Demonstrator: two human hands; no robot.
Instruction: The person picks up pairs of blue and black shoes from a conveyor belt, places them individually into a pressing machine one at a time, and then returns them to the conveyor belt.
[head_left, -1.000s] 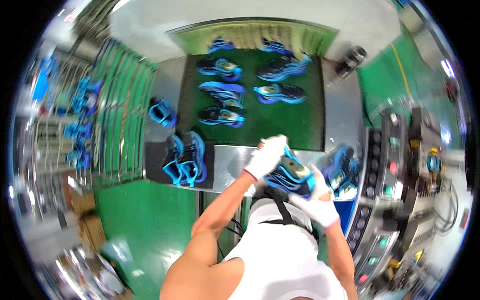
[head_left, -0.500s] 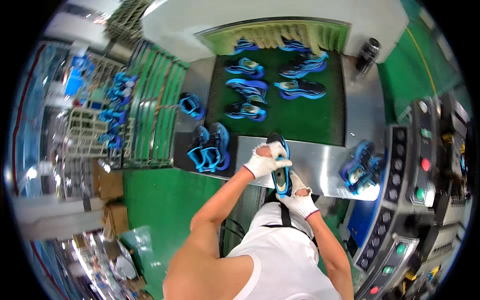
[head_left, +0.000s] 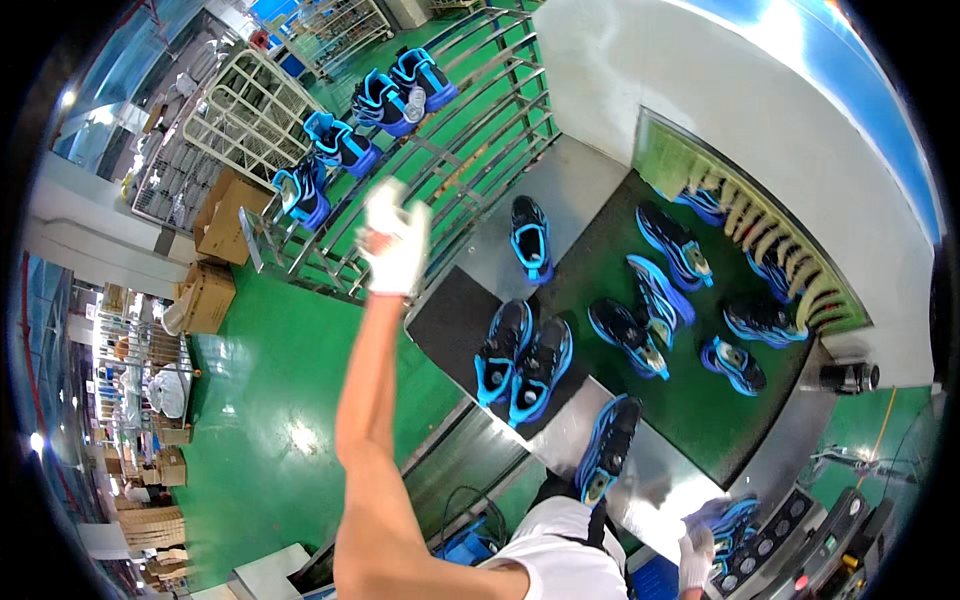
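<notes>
My left hand (head_left: 395,240), in a white glove and blurred, is stretched out with fingers apart over the metal rack. Black and blue sneakers stand on that rack; the nearest is a sneaker (head_left: 340,145) beyond my fingers. At lower right my gloved right hand (head_left: 697,560) is beside a blurred pair of sneakers (head_left: 735,525); its fingers are unclear, so I cannot tell if it grips one. A single sneaker (head_left: 608,450) lies on the metal ledge before my body. Two sneakers (head_left: 540,370) stand side by side on the black mat, another sneaker (head_left: 531,240) behind them.
A green conveyor belt (head_left: 700,420) carries several sneakers toward a fringed machine opening (head_left: 790,250). The tube rack (head_left: 450,170) stands to the left. A dark bottle (head_left: 848,377) lies at the right edge. Cardboard boxes (head_left: 205,295) and a control panel (head_left: 770,545) flank the area.
Both hands have let go of the sneaker, which now lies on the ledge. My left hand has swung left to the rack, my right hand to the right-hand sneakers. The view has turned left.
</notes>
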